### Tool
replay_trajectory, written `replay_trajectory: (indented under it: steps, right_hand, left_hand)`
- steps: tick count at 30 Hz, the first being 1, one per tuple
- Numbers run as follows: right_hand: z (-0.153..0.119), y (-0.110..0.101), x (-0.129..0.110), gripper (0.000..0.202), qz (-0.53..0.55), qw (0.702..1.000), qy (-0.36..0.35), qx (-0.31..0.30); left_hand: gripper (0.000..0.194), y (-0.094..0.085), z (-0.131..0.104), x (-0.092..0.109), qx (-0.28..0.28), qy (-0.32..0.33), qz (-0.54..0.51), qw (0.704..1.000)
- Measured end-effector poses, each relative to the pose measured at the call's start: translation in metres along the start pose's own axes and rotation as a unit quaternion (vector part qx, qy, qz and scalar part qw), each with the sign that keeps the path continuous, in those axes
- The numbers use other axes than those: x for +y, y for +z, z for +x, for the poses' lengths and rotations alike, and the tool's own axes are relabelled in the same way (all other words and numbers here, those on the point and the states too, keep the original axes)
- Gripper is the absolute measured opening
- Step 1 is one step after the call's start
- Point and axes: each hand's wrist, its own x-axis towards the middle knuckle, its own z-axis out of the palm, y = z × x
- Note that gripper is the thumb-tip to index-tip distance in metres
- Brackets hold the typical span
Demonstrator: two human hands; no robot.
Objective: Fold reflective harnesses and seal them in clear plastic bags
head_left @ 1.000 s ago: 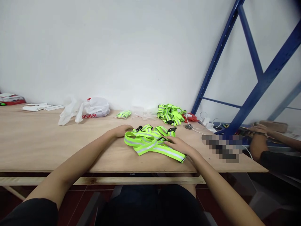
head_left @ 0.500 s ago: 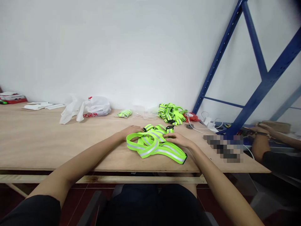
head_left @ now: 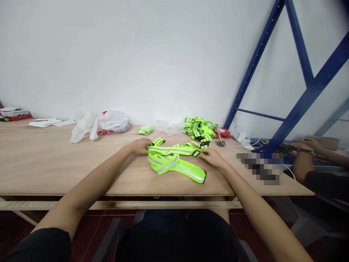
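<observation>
A neon yellow-green reflective strap harness with silver stripes lies loosely folded on the wooden table in front of me. One of its straps runs fairly straight between my hands. My left hand is closed on that strap's left end. At the right, my right hand pinches the strap beside a black slider buckle. Another black buckle sits just beyond my right fingers. The lower loop of the harness bends toward me and ends at a black fitting.
Behind the harness lie a heap of similar straps, a red bag and a small packed bundle. A white plastic bag stands farther left. A blue metal frame rises at right, beside another person's arm.
My hands have moved apart, the left one outward and the right one slightly rightward. The upper strap is now drawn out between them, and the round loop at the left has flattened.
</observation>
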Motion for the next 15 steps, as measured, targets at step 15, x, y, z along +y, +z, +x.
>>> replay_trajectory:
  steps: [15]
  right_hand:
    - [0.017, -0.028, -0.023, 0.038, 0.036, 0.951, 0.051, 0.304]
  left_hand:
    - [0.044, -0.006, 0.005, 0.020, 0.114, 0.049, -0.038, 0.992]
